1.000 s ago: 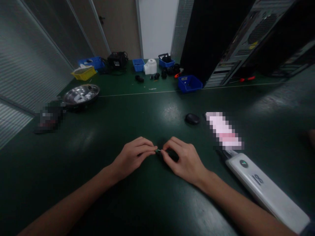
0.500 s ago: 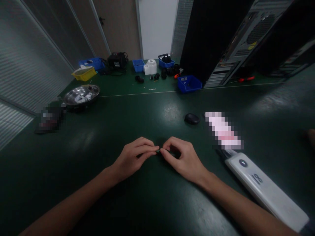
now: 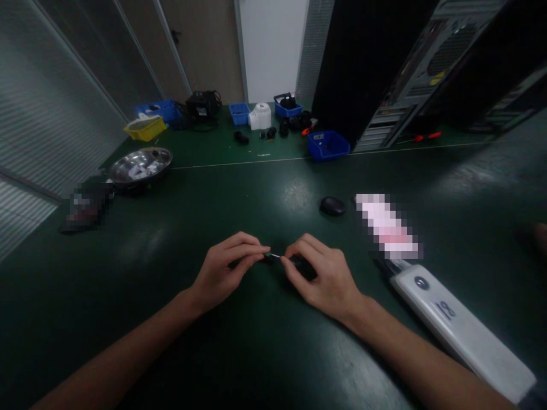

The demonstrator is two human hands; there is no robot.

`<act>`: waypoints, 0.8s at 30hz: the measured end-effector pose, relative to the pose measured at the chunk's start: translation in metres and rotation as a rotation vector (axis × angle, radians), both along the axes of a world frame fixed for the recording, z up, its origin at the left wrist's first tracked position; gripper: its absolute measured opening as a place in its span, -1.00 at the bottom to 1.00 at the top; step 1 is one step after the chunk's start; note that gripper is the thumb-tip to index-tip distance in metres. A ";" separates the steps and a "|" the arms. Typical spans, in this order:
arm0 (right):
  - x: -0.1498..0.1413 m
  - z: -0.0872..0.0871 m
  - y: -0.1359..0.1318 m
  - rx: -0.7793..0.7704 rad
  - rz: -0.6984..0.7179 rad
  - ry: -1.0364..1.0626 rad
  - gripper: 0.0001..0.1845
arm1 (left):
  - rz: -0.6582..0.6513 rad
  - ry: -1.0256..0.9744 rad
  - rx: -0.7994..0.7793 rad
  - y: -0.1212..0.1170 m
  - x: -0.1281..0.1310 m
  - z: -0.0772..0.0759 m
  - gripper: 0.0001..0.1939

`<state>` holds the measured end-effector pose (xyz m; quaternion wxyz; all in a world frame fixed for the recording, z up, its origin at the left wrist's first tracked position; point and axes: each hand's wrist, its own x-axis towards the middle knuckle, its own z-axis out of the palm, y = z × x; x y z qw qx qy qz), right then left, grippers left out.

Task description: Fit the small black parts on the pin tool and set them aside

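Near the middle of the green table, my left hand (image 3: pixel 228 265) pinches a small dark green piece (image 3: pixel 268 255) between thumb and fingertips. Too little of it shows to tell its kind. My right hand (image 3: pixel 318 273) is closed, thumb against forefinger, on a thin silvery metal rod (image 3: pixel 276 255) that points left to the small piece. Whether the rod's far end touches the piece, I cannot tell. Something dark lies in the shadow under my right fingers. A black computer mouse (image 3: pixel 333 206) rests beyond my right hand.
A white device marked 18 (image 3: pixel 461 327) lies at right, by a blurred-out pink patch (image 3: pixel 387 225). At left stands a metal bowl (image 3: pixel 123 166) with white pieces. Along the back are a blue bin (image 3: pixel 328 146), a yellow basket (image 3: pixel 145 130), a white housing (image 3: pixel 260 117) and computer cases (image 3: pixel 397 102).
My left hand has shifted slightly left and away from me, with the small piece. The gap between my fingertips has widened, and the metal rod now shows across it.
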<state>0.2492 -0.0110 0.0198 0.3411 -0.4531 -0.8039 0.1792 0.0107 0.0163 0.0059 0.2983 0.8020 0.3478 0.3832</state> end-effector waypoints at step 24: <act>-0.006 0.001 -0.008 0.001 0.057 0.173 -0.90 | -0.125 0.046 -0.017 -0.008 0.004 0.001 -0.58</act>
